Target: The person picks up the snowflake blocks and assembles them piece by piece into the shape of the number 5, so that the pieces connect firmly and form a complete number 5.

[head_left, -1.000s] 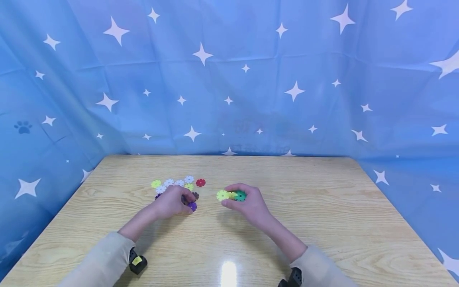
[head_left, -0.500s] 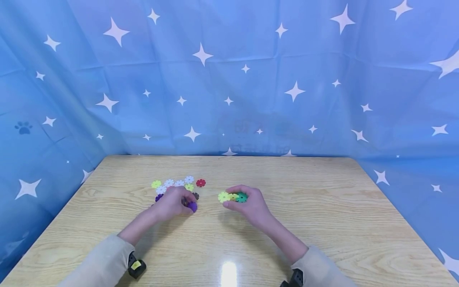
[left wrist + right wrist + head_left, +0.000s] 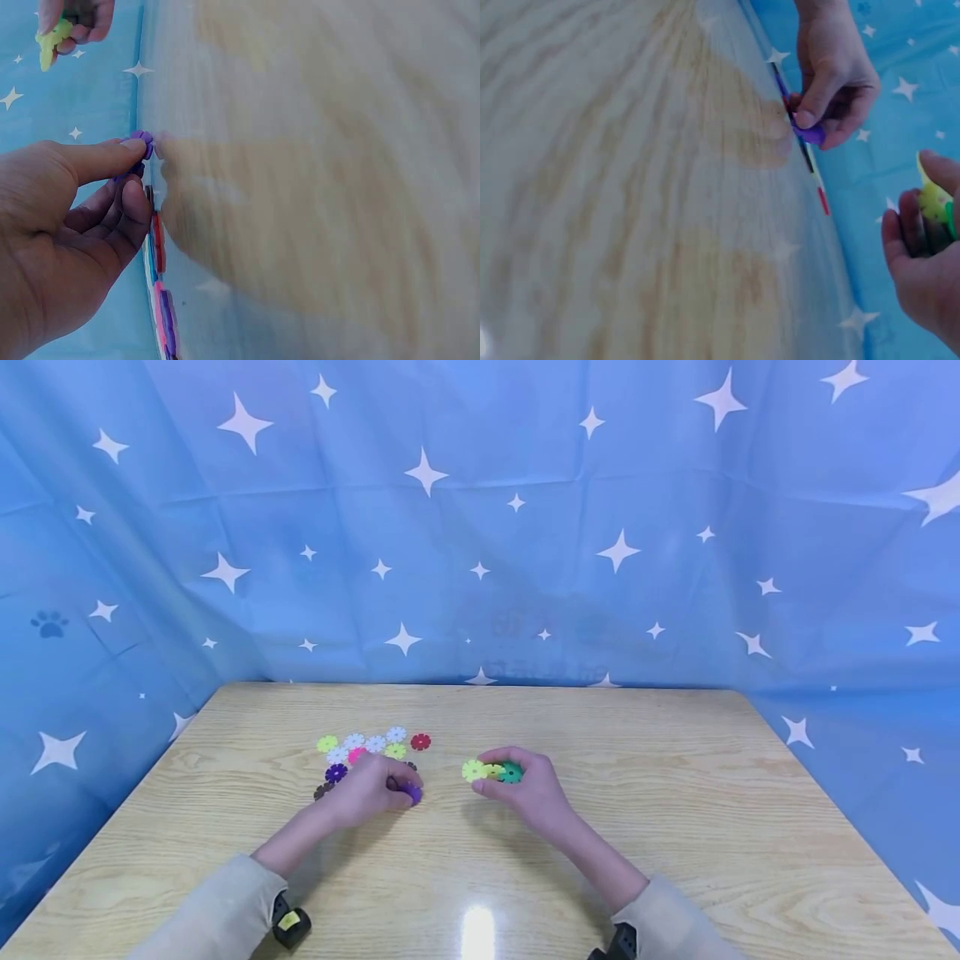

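My left hand (image 3: 372,789) pinches a purple flower-shaped disc (image 3: 413,793) between thumb and fingers, close over the table at the near right of the loose discs. In the left wrist view the purple disc (image 3: 142,142) stands at the thumb tip. Farther right, my right hand (image 3: 534,787) holds a joined row of flower discs above the table. A light yellow-green disc (image 3: 474,771) is at its left end, a yellow one (image 3: 494,771) in the middle and a green one (image 3: 512,772) nearest the palm. Fingers hide part of that row.
Several loose flower discs lie behind and left of the left hand: a red one (image 3: 421,742), white ones (image 3: 375,743), a pink one (image 3: 356,757), a dark purple one (image 3: 336,772) and a brown one (image 3: 323,791). A blue star-patterned curtain (image 3: 480,527) hangs behind the wooden table (image 3: 675,793).
My left hand has shifted slightly right with the purple disc, uncovering the pink and brown discs. The right hand has drifted a little to the right with its joined discs.
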Demonstrator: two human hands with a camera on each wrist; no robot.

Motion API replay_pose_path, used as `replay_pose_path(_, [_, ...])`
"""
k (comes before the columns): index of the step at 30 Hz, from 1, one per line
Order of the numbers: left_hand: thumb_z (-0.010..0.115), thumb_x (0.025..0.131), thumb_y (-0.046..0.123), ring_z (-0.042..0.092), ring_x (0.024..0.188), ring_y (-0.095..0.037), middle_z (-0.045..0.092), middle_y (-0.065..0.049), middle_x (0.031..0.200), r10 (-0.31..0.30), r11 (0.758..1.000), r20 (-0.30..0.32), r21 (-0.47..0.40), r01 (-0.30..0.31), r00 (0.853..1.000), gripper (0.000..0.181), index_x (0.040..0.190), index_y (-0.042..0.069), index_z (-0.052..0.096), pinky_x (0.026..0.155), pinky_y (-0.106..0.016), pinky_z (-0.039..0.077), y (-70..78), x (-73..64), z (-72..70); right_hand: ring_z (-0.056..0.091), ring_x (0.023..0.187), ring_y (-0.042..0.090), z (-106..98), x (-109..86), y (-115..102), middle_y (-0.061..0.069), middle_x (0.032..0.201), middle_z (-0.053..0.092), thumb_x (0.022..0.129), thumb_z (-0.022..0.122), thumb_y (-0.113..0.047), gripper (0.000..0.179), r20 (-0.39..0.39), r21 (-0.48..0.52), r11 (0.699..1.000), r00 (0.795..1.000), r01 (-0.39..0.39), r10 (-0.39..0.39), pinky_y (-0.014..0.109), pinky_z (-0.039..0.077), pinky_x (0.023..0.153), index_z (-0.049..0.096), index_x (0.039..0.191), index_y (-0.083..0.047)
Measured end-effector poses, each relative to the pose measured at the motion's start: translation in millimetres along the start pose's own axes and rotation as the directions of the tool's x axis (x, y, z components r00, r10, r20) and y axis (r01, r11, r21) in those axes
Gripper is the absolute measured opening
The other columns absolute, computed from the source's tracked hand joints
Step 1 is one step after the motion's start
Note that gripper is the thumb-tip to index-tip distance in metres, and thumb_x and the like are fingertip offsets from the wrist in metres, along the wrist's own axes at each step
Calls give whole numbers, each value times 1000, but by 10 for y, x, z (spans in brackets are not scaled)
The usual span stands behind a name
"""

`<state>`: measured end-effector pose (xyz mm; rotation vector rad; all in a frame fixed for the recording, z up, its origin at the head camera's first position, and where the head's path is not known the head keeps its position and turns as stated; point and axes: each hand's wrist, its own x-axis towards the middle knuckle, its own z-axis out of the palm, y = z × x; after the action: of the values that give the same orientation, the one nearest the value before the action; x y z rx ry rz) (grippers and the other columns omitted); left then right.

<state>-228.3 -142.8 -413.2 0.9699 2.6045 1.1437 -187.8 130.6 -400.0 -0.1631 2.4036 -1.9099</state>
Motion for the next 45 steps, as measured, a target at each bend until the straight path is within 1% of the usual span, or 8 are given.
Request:
replay_pose_path(6, [74, 86, -9, 71, 88, -15, 76, -4, 95, 23, 998, -37, 60, -21, 999, 19, 100, 2, 79, 73, -22, 57, 63, 28, 45, 63, 87, 20, 5, 0, 23, 10, 121, 66, 85, 85, -16, 33, 9, -5, 1000, 1000, 6, -6, 28, 57, 72, 75, 116, -8])
replay_pose_path(12, [70, 89, -9, 72, 81, -13, 77, -5, 92, 17, 999, -44, -39, -18, 999, 17, 102, -2, 78, 69, -22, 58, 119, 55, 99, 64, 88, 19, 1, 13, 41, 10, 119, 67, 85, 85, -15, 33, 5, -15, 1000, 1000, 8, -8, 27, 57, 71, 75, 116, -8])
replay_pose_path(18, [71, 92, -3, 68, 73, -20, 74, -6, 91, -78, 982, -61, -175, 66, 995, 18, 109, -1, 76, 63, -32, 60, 198, 88, 111, 63, 88, 19, -1, 14, 43, 10, 120, 67, 85, 85, -15, 34, 0, -17, 1000, 1000, 4, -4, 26, 57, 71, 75, 116, -8])
replay_pose_path(21, [71, 92, -2, 67, 70, -23, 73, -6, 90, -97, 971, -72, -224, 79, 993, 19, 110, -1, 75, 63, -35, 61, 227, 105, 113, 64, 89, 19, -2, 7, 44, 10, 120, 67, 85, 85, -15, 34, 1, -22, 1000, 1000, 4, -4, 27, 57, 71, 74, 116, -8])
replay_pose_path(26, [71, 92, -2, 67, 72, -21, 71, -5, 90, -84, 967, -91, -247, 59, 992, 18, 110, 2, 73, 65, -37, 60, 274, 122, 114, 64, 90, 19, 3, 14, 67, 9, 119, 68, 85, 85, -14, 32, -3, -37, 999, 1000, 10, -10, 27, 57, 72, 75, 115, -8])
replay_pose_path(33, [70, 94, -2, 69, 78, -30, 70, -6, 92, -90, 953, -102, -299, 56, 991, 18, 111, 1, 72, 69, -42, 61, 340, 125, 122, 62, 85, 18, -5, 10, 81, 10, 116, 68, 84, 86, -14, 33, 4, -55, 998, 1000, 20, -20, 24, 54, 67, 75, 114, -7])
replay_pose_path(38, [71, 94, 0, 69, 80, -25, 71, -5, 94, -61, 957, -105, -290, 28, 993, 14, 108, 3, 72, 69, -38, 61, 393, 125, 123, 58, 78, 17, -27, -3, 98, 10, 114, 68, 82, 87, -15, 35, 15, -76, 997, 1000, 21, -20, 23, 50, 61, 75, 114, -6])
replay_pose_path(45, [72, 94, 1, 67, 77, -23, 70, -5, 91, -36, 960, -104, -282, 5, 994, 8, 102, 3, 70, 67, -36, 60, 427, 125, 131, 55, 74, 17, -24, -15, 102, 10, 114, 68, 84, 86, -15, 33, 52, -74, 997, 999, 14, -10, 23, 48, 59, 76, 114, -8])
